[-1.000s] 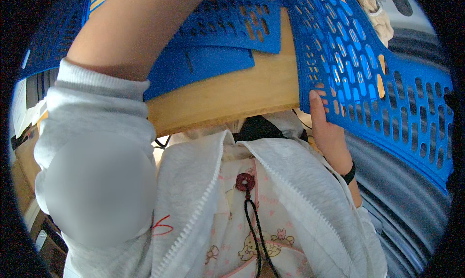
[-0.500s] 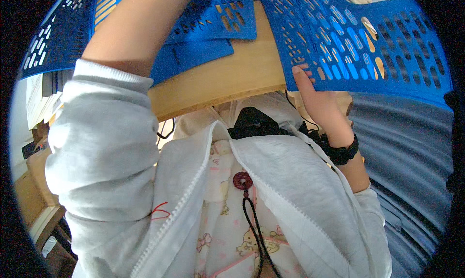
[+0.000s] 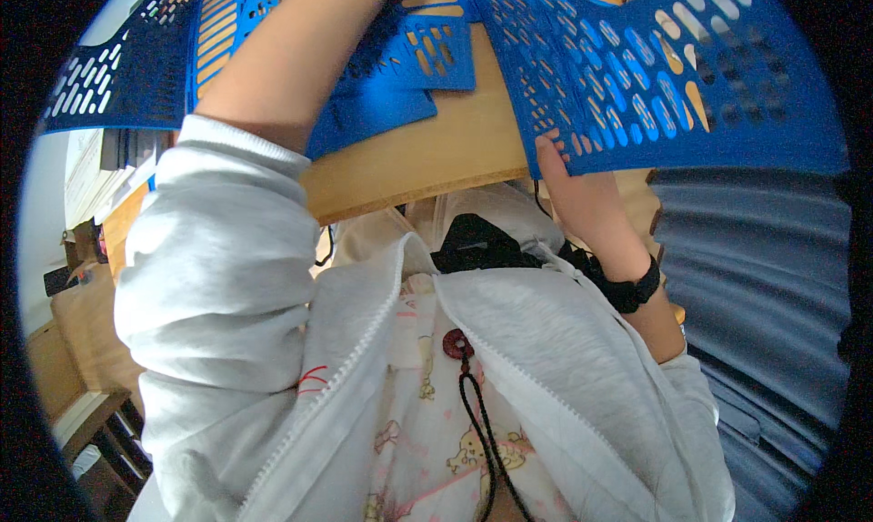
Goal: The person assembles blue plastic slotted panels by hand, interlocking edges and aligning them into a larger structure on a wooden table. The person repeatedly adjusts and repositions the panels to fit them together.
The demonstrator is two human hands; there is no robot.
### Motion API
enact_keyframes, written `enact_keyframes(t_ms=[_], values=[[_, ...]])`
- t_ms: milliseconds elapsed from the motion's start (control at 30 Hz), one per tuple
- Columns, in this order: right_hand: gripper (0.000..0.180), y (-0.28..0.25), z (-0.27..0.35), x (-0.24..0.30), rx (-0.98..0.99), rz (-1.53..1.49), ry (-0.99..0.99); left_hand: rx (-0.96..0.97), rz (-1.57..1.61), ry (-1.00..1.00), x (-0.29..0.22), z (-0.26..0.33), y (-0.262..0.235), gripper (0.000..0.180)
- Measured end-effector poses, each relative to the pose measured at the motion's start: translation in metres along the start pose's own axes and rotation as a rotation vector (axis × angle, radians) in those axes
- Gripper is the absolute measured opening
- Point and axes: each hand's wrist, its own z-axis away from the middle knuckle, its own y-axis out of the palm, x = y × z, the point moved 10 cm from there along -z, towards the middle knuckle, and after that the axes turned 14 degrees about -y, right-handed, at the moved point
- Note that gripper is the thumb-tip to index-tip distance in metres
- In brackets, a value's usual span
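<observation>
My right hand (image 3: 582, 204) grips the lower edge of a blue slotted panel (image 3: 673, 76) over the wooden desk (image 3: 436, 154). More blue panels (image 3: 382, 76) lie ahead; my raised left forearm hides that hand.
</observation>
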Motion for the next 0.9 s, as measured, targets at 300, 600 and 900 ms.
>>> enact_keyframes(t_ms=[300, 600, 900], values=[[0.009, 0.009, -0.015, 0.013, -0.044, 0.159, -0.091, -0.089, -0.217, 0.016, 0.024, -0.023, -0.004, 0.019], [0.012, 0.016, -0.013, 0.0, 0.06, 0.204, 0.035, -0.101, -0.248, 0.1, 0.016, -0.02, -0.004, 0.017], [0.014, 0.016, -0.007, -0.013, 0.073, 0.138, 0.074, -0.072, -0.187, 0.122, 0.013, -0.02, -0.004, 0.012]])
